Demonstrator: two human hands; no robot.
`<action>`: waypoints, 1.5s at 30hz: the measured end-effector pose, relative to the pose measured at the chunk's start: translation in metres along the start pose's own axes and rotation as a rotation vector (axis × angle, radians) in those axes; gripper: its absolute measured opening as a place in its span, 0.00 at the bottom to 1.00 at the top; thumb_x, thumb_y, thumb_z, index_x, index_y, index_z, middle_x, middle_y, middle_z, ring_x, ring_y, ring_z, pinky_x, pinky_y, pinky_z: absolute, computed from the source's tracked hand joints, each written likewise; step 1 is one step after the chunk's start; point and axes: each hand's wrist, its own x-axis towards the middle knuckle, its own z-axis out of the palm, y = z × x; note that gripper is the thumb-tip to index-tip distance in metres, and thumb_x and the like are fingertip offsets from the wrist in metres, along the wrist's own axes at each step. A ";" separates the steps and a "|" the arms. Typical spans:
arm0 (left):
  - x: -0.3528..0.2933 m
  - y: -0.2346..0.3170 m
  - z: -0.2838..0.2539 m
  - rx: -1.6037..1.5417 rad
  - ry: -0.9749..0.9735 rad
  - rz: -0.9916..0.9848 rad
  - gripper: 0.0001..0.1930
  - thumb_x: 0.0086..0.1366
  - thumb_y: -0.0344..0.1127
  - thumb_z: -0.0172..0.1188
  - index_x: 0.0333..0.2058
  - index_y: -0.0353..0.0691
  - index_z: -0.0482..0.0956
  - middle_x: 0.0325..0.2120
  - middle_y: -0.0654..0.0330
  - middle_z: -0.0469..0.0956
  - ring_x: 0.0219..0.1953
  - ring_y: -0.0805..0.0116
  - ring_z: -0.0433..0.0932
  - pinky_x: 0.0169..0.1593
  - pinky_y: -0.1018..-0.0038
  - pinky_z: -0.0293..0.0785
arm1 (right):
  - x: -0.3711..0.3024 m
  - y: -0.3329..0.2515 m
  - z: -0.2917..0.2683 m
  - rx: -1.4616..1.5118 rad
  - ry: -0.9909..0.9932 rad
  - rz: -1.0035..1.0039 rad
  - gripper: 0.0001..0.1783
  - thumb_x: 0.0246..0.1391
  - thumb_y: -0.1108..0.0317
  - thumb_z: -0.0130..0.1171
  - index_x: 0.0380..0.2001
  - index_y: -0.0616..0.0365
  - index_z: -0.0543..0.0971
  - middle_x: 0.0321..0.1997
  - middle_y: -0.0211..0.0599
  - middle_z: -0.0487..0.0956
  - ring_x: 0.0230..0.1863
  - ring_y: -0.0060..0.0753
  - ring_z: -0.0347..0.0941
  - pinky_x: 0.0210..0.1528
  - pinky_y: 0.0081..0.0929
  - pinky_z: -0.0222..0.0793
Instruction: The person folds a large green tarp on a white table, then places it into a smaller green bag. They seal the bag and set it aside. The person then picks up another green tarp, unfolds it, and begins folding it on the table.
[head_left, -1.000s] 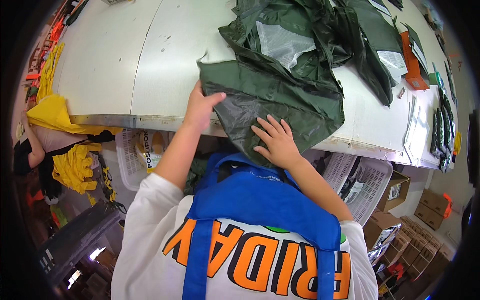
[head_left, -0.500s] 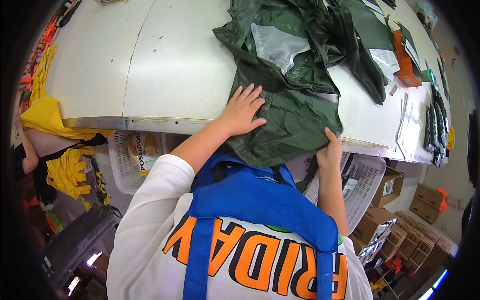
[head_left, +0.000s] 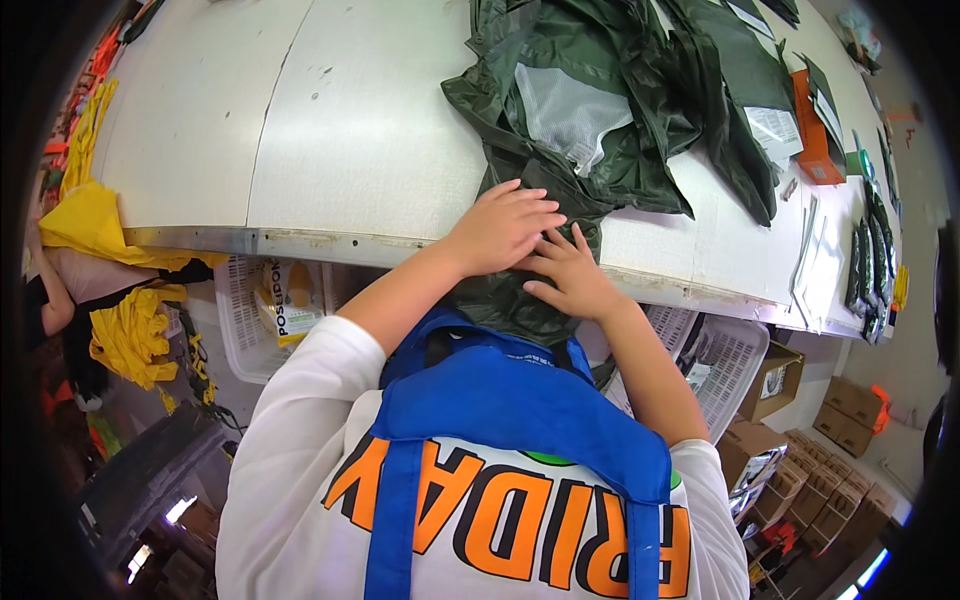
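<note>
A dark green raincoat (head_left: 655, 120) lies crumpled on the white table, its white mesh lining (head_left: 572, 112) showing. A narrow folded part (head_left: 515, 305) of it hangs over the front edge toward my body. My left hand (head_left: 503, 230) rests flat on this fold with the fingers stretched out. Beside it, my right hand (head_left: 572, 278) also presses on the fold, fingers spread. The fingertips of both hands nearly meet, and neither grips the cloth.
More dark green garments (head_left: 735, 90) and an orange box (head_left: 820, 125) lie to the right on the white table (head_left: 370, 130). White baskets (head_left: 725, 365) stand below the edge. At the left are yellow cloth (head_left: 85, 225) and another person's arm (head_left: 52, 290).
My right hand has let go of the raincoat's right corner and moved left next to my left hand. The flap's right side is now folded inward, making it narrower.
</note>
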 end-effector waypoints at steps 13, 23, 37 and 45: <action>-0.014 -0.006 0.024 0.238 -0.177 -0.222 0.28 0.65 0.51 0.50 0.63 0.58 0.61 0.68 0.60 0.48 0.70 0.59 0.46 0.69 0.57 0.38 | 0.017 0.114 -0.088 0.146 0.432 0.802 0.10 0.48 0.63 0.63 0.34 0.54 0.79 0.38 0.36 0.79 0.44 0.41 0.70 0.51 0.40 0.58; -0.015 -0.010 0.024 0.248 -0.112 -0.252 0.29 0.61 0.53 0.54 0.62 0.66 0.61 0.68 0.58 0.47 0.69 0.60 0.47 0.69 0.59 0.43 | -0.068 0.015 -0.004 -0.434 0.110 0.057 0.39 0.40 0.74 0.55 0.60 0.39 0.66 0.69 0.28 0.59 0.71 0.45 0.48 0.69 0.50 0.42; 0.005 -0.037 -0.041 -1.017 0.004 -0.560 0.17 0.63 0.36 0.50 0.50 0.39 0.75 0.49 0.52 0.75 0.53 0.56 0.71 0.59 0.69 0.62 | 0.009 0.052 0.017 0.253 0.734 0.783 0.21 0.49 0.66 0.61 0.46 0.58 0.69 0.35 0.58 0.78 0.40 0.66 0.73 0.42 0.47 0.69; 0.000 0.035 -0.012 0.333 -0.156 -0.292 0.26 0.50 0.49 0.66 0.45 0.41 0.77 0.45 0.60 0.73 0.55 0.58 0.65 0.59 0.60 0.56 | 0.015 0.028 0.000 0.069 0.485 0.723 0.26 0.47 0.65 0.63 0.49 0.48 0.66 0.40 0.53 0.74 0.37 0.61 0.74 0.38 0.48 0.70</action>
